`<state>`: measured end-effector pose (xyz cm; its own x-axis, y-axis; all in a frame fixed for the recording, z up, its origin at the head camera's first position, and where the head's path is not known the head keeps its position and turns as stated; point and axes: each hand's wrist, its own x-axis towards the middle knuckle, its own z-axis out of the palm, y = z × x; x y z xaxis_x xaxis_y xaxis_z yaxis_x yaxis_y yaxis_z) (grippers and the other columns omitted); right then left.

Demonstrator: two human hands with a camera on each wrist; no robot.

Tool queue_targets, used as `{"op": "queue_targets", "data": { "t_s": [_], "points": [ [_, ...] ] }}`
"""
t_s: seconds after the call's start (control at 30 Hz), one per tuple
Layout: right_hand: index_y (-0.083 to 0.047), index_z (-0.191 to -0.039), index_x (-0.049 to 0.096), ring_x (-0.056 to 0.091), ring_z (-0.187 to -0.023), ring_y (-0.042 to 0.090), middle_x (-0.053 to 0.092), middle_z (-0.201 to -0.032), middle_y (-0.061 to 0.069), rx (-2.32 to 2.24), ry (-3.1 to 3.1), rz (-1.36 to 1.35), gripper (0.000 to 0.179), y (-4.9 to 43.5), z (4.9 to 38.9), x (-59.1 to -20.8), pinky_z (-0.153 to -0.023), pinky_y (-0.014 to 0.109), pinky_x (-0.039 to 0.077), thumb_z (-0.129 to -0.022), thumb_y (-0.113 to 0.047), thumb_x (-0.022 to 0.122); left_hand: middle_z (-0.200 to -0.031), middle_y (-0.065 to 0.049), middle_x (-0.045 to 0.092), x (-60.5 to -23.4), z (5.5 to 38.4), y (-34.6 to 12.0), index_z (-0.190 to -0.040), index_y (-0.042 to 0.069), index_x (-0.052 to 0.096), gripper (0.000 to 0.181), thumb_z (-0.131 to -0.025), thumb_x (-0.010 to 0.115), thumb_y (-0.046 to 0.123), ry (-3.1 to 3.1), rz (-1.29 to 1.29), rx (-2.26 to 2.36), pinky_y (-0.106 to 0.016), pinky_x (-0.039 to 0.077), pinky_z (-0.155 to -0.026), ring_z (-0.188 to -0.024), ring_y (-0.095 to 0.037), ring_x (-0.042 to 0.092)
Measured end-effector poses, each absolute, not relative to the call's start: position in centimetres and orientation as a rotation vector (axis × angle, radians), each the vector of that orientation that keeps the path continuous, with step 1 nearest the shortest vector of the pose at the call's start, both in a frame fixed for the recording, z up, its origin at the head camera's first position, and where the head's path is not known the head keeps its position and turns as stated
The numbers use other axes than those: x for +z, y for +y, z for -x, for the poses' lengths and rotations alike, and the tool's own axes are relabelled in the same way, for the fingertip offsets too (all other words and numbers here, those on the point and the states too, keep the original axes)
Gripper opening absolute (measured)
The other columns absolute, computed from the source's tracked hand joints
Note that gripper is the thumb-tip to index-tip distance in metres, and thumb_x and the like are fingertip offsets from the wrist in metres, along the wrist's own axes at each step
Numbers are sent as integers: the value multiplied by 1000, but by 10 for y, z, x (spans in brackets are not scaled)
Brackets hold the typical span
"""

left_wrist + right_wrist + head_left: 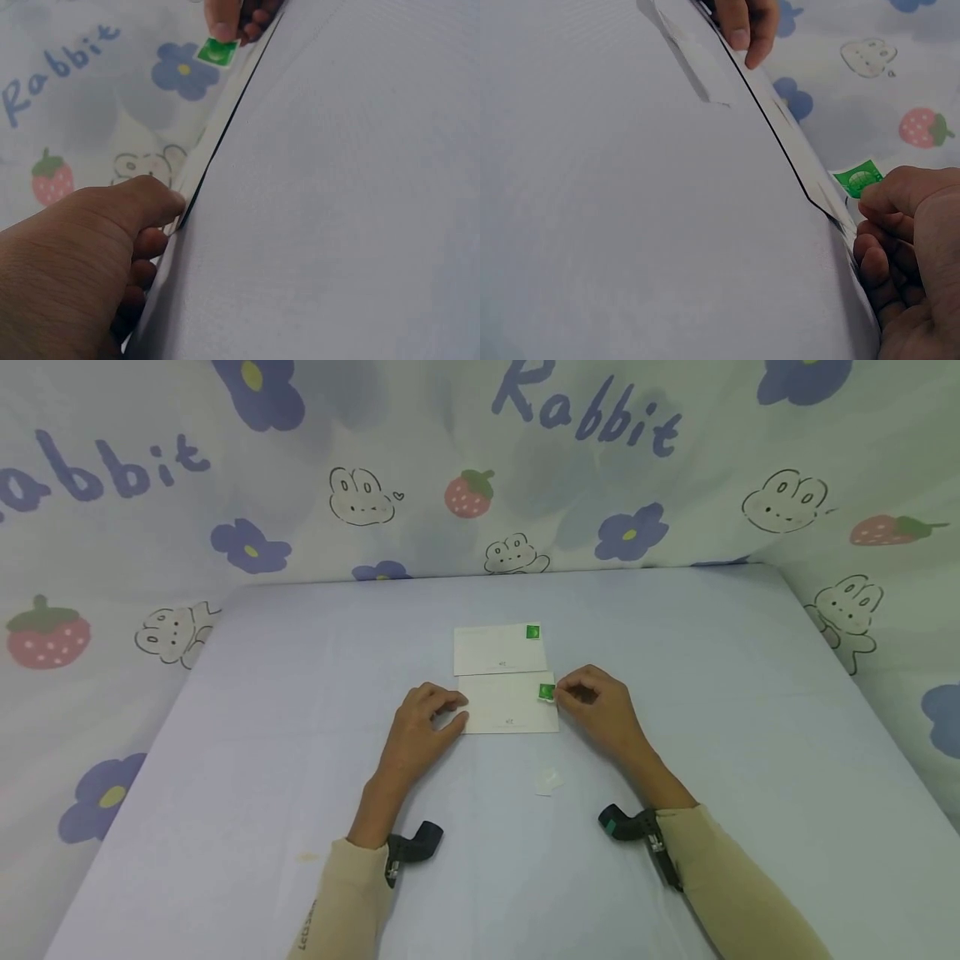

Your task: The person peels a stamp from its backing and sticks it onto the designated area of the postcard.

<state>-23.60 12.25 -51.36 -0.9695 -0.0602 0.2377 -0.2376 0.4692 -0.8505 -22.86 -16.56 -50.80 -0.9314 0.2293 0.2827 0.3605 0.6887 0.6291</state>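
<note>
Flat on the table lies a white envelope (498,708), its long side toward me. My left hand (429,720) rests at its left edge, thumb and index fingertips on the paper with a gap between them. At the envelope's upper right corner, my right hand (602,706) pinches a green stamp (857,178) by its right edge between thumb and fingers. In the right wrist view the stamp stands tilted up above the envelope. Directly beyond lies a second white envelope (495,652), with a green stamp (532,632) at its upper right corner.
A small pale, translucent scrap (548,781) lies on the white-covered table (225,760) in front of the nearer envelope. Behind and along the sides hangs a printed curtain (420,460) with rabbits, flowers and strawberries.
</note>
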Motion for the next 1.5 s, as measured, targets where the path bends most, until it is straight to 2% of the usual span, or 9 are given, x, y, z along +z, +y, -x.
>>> {"op": "queue_targets", "data": {
  "t_s": [0.53,0.9,1.5],
  "points": [
    [-11,-96,74,56,-84,17,65,-95,0,1469,-2615,-247,6,122,250,-510,-73,31,48,-92,-14,74,-100,2,61,-507,229,-166,-107,13,74,17,-90,75,15,-2717,473,-1095,-32,48,-84,-95,-16,53],
    [-11,-94,73,55,-81,17,63,-91,0,1432,-2655,-264,5,123,259,-512,-70,28,46,-92,-15,72,-100,1,61,-508,230,-166,-106,12,74,16,-90,76,15,-2688,495,-1095,-32,48,-82,-94,-16,54],
    [-5,-96,72,57,-85,18,61,-98,4,1266,-2693,-324,7,118,259,-511,-74,31,49,-90,-7,73,-99,0,61,-507,231,-166,-106,11,74,16,-90,76,14,-2694,499,-1099,-32,47,-82,-94,-17,53]
  ]
}}
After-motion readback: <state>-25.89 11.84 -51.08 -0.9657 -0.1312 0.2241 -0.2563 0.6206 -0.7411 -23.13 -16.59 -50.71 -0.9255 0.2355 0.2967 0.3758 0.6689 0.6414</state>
